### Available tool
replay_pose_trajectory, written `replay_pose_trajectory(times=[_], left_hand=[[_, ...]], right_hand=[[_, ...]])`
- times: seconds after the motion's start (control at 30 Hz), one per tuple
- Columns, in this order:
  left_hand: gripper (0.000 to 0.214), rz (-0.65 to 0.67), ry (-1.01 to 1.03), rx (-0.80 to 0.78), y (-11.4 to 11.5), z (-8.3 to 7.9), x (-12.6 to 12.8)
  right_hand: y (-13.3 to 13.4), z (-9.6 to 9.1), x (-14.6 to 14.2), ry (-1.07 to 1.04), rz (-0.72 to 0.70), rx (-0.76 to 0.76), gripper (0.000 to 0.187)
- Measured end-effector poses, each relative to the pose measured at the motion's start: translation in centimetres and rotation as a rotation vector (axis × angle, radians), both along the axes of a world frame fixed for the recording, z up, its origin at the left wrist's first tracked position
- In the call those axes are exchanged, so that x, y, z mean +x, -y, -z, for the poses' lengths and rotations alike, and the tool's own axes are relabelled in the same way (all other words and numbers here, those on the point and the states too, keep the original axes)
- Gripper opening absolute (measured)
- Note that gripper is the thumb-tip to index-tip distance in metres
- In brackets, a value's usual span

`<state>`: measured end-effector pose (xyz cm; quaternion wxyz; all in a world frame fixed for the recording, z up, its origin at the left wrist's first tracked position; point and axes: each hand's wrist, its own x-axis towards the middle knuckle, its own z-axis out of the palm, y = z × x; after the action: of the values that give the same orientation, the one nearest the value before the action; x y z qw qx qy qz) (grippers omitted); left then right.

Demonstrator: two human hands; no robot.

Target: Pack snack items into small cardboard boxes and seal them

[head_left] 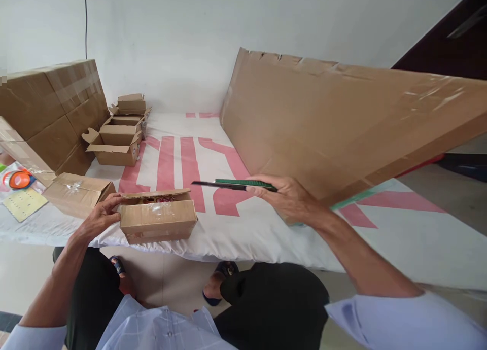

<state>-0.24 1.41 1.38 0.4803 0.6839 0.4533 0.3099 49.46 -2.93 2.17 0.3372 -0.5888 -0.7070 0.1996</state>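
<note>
A small cardboard box [160, 222] lies near the table's front edge, with a slit along its top through which something with red print shows. My left hand [102, 217] grips its left end, thumb on the near side and fingers over the far corner. In my right hand [283, 195] is a green utility knife [243, 184], its blade out and pointing left. The blade tip hovers just beyond the box's right end, apart from the cardboard. Beside my left hand sits another small taped box [78, 193].
Several opened small boxes [116, 146] stand in a row at the back left, next to a large carton [57, 111]. A large cardboard piece [323, 121] leans on the right. At far left are an orange tape roll [19, 179] and a yellow sheet [25, 204].
</note>
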Motion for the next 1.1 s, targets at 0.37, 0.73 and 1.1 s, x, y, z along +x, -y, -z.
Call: replay_pose_trajectory(times=[0.37,0.73,1.1], left_hand=[[0.115,0.099,-0.266,0.139,-1.0,1.0,-1.5],[0.133,0.132,-0.275,0.166,-1.4,0.7,-1.5],[0.134,0.185,-0.406,0.224,-2.0,0.4,-1.7]], right_hand=[[3.5,20.5,-2.1,0.239,0.319,0.216,0.053],[2.4,15.4,-5.6,0.157,0.327,0.169,0.049],[-5.6,3.9,-14.1,0.122,-0.492,-0.110,0.138]])
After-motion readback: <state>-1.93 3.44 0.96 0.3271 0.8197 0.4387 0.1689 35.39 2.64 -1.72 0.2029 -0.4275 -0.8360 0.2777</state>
